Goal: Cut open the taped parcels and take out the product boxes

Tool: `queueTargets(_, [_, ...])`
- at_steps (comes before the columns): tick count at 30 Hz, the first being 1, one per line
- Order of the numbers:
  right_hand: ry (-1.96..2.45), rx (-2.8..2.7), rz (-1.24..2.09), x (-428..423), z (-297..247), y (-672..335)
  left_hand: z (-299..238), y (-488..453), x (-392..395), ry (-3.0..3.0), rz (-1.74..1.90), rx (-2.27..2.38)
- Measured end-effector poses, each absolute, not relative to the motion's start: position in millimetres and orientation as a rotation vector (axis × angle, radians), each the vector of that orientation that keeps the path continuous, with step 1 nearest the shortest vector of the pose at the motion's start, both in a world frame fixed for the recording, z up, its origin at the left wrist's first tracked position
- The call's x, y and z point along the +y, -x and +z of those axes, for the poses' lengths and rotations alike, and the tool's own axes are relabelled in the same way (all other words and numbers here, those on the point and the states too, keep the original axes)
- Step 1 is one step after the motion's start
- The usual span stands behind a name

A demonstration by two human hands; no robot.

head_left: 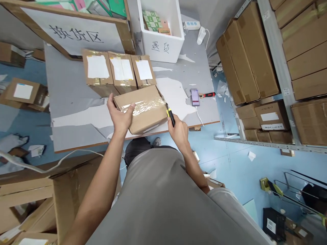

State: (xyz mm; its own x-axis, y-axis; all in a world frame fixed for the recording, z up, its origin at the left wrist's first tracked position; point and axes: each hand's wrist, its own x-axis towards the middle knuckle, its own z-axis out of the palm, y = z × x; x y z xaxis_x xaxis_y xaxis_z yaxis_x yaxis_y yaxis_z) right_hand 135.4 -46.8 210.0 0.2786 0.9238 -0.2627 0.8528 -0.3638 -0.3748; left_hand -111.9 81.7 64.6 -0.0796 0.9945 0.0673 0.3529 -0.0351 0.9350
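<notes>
A brown cardboard box with clear tape along its top sits tilted at the table's front edge. My left hand grips its left end, thumb on top and fingers around the far side. In my right hand is a black and yellow utility knife, its tip at the taped right edge of the box. Whether the blade has gone into the tape I cannot tell. Just behind stand three taped cartons with white labels: a left one, a middle one and a right one.
On the grey table are a phone with a cable, a red-and-black handled tool, a white foam bin and a power strip. Shelving with cartons stands right; a large open carton is at lower left.
</notes>
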Motion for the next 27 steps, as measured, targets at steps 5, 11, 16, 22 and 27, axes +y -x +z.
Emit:
queueTargets(5, [2.407, -1.829, 0.643, -17.0, 244.7, -132.4, 70.8, 105.5, 75.1, -1.345, 1.246, 1.642])
queueTargets(11, [2.556, -1.979, 0.645, 29.9, 253.6, -120.5, 73.1, 99.0, 77.8, -1.377, 1.272, 1.671])
queueTargets(16, [2.578, -2.039, 0.666, 49.1, 252.9, -114.0, 77.2, 98.6, 77.6, -1.388, 1.28, 1.656])
queueTargets(22, [2.633, -2.016, 0.741, 10.2, 261.4, -123.1, 81.4, 98.4, 74.2, -1.448, 1.252, 1.574])
queueTargets(27, [2.568, -1.964, 0.721, -34.8, 267.9, -138.9, 80.6, 110.7, 68.6, -1.422, 1.216, 1.586])
